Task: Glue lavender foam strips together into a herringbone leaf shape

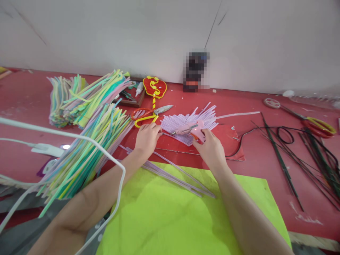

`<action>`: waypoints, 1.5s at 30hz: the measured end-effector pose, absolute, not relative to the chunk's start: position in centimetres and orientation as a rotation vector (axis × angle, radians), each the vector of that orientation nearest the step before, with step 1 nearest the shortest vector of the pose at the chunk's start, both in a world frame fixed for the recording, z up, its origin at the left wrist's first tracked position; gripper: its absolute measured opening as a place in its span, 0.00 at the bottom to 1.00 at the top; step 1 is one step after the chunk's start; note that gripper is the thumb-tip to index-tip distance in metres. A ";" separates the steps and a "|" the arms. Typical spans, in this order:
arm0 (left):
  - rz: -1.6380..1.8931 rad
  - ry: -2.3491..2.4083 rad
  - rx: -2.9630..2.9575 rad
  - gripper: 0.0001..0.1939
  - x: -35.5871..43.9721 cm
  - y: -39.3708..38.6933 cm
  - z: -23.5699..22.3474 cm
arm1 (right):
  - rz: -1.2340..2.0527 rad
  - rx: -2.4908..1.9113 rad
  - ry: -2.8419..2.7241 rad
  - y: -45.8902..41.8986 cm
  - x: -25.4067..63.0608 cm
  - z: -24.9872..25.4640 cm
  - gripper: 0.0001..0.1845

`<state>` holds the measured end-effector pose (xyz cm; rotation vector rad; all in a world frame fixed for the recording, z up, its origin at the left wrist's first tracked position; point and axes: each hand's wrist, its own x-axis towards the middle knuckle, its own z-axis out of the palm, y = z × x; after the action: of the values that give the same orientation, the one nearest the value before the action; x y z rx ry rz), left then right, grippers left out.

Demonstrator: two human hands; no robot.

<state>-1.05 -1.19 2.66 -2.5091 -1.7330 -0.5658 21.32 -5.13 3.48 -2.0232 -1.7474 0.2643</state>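
Observation:
My right hand grips a pink hot glue gun, its nozzle pointing left toward my other hand. The fingers of my left hand are pinched at the end of a lilac pipe cleaner, just left of the nozzle. Under and behind the glue gun lies a flat leaf-like piece of lilac pipe cleaners set side by side. Several loose lilac pipe cleaners lie below my left hand.
Bundles of coloured pipe cleaners fill the left side. Scissors lie behind my left hand, with a red and yellow ornament beyond. A white cable crosses my left forearm. Green stems and more scissors are right.

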 end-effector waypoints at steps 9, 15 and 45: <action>-0.542 -1.752 -2.515 0.02 -0.9 -1.4 3.1 | 0.297 -2.035 -1.739 -5.2 21.6 3.8 0.16; -0.556 -1.743 -2.512 0.02 -0.9 -1.3 2.9 | 0.304 -2.028 -1.755 -5.2 21.8 3.8 0.16; -0.600 -1.740 -2.519 0.01 -1.1 -1.3 2.8 | 0.286 -2.139 -1.786 -5.6 22.9 5.4 0.16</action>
<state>-1.10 -1.25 2.82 -2.5195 -1.7403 -0.6000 22.90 -5.55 5.37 -2.1391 -1.7865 0.2855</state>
